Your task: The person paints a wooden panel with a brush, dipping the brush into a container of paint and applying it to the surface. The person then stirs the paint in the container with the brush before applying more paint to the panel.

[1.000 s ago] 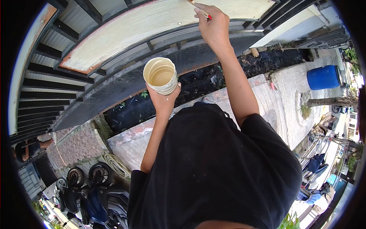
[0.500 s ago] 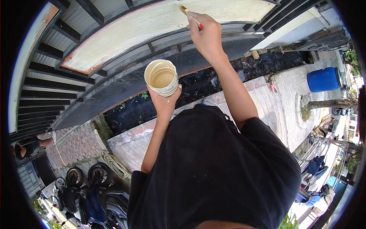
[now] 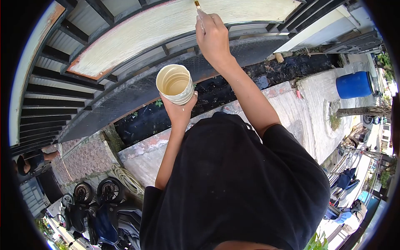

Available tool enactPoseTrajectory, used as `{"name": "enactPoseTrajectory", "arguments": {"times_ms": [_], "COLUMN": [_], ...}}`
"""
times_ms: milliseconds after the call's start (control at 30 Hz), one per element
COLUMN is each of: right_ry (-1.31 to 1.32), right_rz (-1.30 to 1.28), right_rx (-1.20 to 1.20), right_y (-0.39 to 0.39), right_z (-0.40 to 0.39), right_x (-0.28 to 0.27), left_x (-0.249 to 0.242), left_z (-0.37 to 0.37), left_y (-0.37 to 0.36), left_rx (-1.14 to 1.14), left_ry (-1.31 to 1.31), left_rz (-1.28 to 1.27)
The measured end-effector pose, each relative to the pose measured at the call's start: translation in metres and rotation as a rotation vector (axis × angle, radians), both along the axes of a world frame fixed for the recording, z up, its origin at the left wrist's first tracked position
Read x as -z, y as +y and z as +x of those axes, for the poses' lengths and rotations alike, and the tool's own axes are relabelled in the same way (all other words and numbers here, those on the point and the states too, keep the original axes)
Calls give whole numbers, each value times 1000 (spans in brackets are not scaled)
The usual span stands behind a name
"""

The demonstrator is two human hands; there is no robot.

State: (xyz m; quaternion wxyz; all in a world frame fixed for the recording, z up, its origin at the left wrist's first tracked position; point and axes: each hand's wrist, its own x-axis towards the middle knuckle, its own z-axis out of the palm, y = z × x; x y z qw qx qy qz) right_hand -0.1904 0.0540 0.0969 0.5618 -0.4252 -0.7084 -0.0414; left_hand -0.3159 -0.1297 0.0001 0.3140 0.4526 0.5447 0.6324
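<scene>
My left hand (image 3: 179, 109) is wrapped round a ribbed, cream-coloured cup (image 3: 181, 98) with pale liquid paint inside. The cup stays roughly upright, its mouth facing me, below the panel. My right hand (image 3: 213, 39) grips a paintbrush (image 3: 197, 4) by its handle, most of which the fingers hide. The bristles point up at the top edge of the view, over a long cream-painted panel (image 3: 137, 38). Streaky brush marks run along this panel, and its left end shows a reddish-brown border.
Dark metal bars (image 3: 62, 79) frame the panel. Below runs a ditch of dark water (image 3: 141, 125) beside a concrete walkway (image 3: 291, 112). A blue barrel (image 3: 354, 85) lies to the right. Motorcycles (image 3: 104, 221), a coiled hose (image 3: 127, 181) and another person (image 3: 31, 163) are at lower left.
My right hand has moved left with the paintbrush, which now points more steeply upward. My left hand and the cup have barely shifted.
</scene>
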Motion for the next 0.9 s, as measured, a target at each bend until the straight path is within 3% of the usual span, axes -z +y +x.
{"name": "enactPoseTrajectory", "arguments": {"times_ms": [467,567,767,900], "right_ry": [23,30,258,249], "right_rz": [29,-63,-24,-92], "right_rx": [40,8,-12,28], "right_y": [2,-7,11,5], "right_z": [-17,-22,-12,-6], "right_x": [6,3,8,9], "left_x": [-1,1,0,0], "left_z": [-2,-5,-10,-13], "left_y": [-2,-4,-5,-7], "left_rx": [21,15,-1,-2], "left_ry": [-15,-10,-4,-23], "left_rz": [10,17,8,3]}}
